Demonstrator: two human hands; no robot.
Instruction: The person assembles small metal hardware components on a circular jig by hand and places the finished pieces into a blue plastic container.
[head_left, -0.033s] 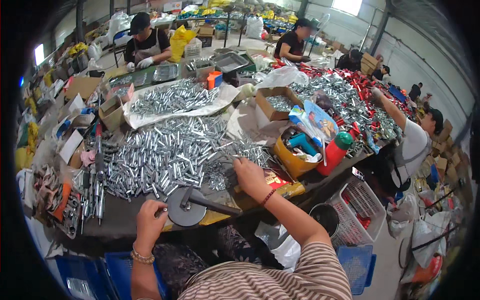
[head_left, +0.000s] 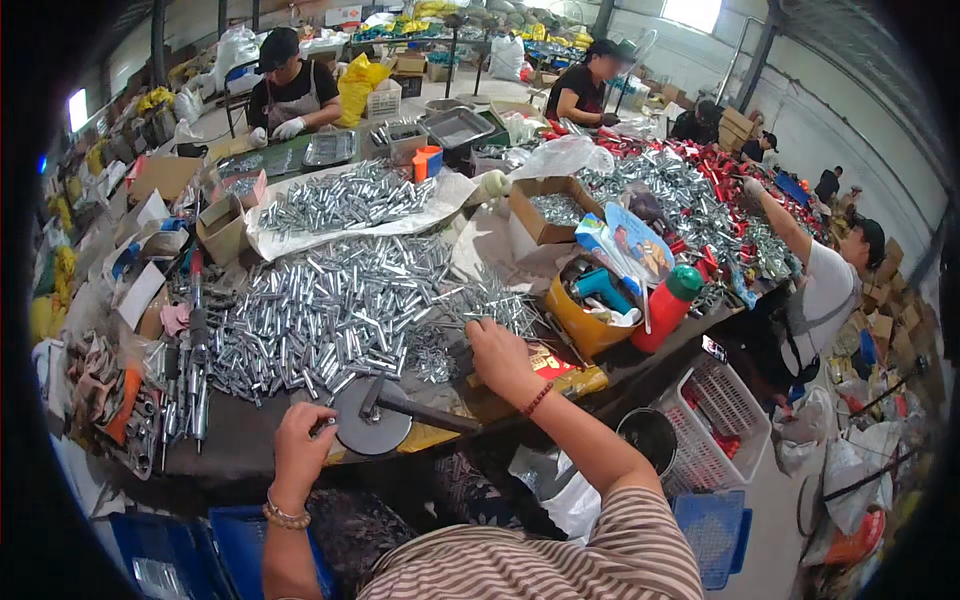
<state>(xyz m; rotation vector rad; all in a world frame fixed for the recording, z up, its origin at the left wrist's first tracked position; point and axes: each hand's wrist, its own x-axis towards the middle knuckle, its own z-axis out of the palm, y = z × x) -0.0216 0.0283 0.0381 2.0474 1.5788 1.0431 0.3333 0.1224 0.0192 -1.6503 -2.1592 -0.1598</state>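
My left hand is curled at the table's front edge, left of a round grey metal disc. Its fingers pinch a small metal piece, mostly covered by them. A hammer lies with its head on the disc. My right hand is lowered at the near edge of a heap of thin metal pins, its fingers bent together. Whatever those fingertips hold is hidden. Between and beyond my hands spreads a large pile of silver metal sleeves.
A yellow tub with a teal-handled tool stands right of my right hand, beside a red bottle with a green cap. Long metal tools lie at the left. A white plastic basket is below the table's right side. Co-workers sit around the tables.
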